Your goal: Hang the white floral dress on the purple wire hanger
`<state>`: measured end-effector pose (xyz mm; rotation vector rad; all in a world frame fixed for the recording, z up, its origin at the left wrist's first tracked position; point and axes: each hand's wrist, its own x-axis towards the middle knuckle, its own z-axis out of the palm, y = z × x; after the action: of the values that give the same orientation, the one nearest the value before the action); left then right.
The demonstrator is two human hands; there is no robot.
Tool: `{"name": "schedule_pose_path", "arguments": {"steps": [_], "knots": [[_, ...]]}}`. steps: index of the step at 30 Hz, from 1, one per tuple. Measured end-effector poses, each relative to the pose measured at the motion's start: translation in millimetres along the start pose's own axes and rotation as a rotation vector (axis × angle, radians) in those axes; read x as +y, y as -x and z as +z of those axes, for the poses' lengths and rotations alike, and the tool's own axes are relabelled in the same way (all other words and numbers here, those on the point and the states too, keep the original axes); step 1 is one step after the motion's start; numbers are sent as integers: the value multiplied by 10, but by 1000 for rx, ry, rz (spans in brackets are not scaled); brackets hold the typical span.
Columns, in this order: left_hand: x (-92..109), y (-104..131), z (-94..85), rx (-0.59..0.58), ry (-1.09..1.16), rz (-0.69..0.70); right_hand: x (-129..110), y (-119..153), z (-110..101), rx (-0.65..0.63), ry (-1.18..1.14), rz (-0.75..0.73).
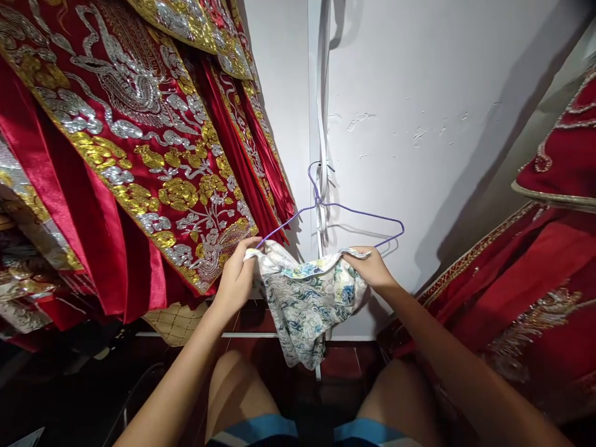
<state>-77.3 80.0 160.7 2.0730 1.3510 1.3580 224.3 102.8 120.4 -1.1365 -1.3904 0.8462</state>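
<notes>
Floral cloth [302, 304]: pinched at its edge by my left hand [236, 273] and right hand [371, 268], held apart
Purple hanger [318, 202]: above it, before a white wall [400, 81]

From here the floral cloth [302, 304] hides the lower part of the purple hanger [318, 201]; the embroidered red gown [179, 192] is cut off toward ten o'clock; dark shapes [88, 347] at eight are too dim to name.
</notes>
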Motion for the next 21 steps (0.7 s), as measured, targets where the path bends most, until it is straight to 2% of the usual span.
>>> {"name": "schedule_pose_path", "arguments": {"steps": [4, 7, 10, 14, 16, 18, 21], "knots": [[245, -351, 182, -10, -180, 128, -30, 60, 101, 61, 3, -3], [297, -509, 283, -17, -293, 188, 17, 75, 65, 58, 29, -53], [265, -570, 291, 13, -314, 188, 90, 63, -90, 145, 30, -136], [229, -602, 252, 26, -352, 191, 154, -36, -414, 399, 52, -224], [226, -625, 245, 10, -346, 202, 133, -115, -581, 392, 115, -208], [222, -649, 230, 17, -357, 209, 62, -184, -734, 308, 207, -175], [197, -669, 163, 91, -370, 231, -126, -228, -934, 228, 308, -158]]}}
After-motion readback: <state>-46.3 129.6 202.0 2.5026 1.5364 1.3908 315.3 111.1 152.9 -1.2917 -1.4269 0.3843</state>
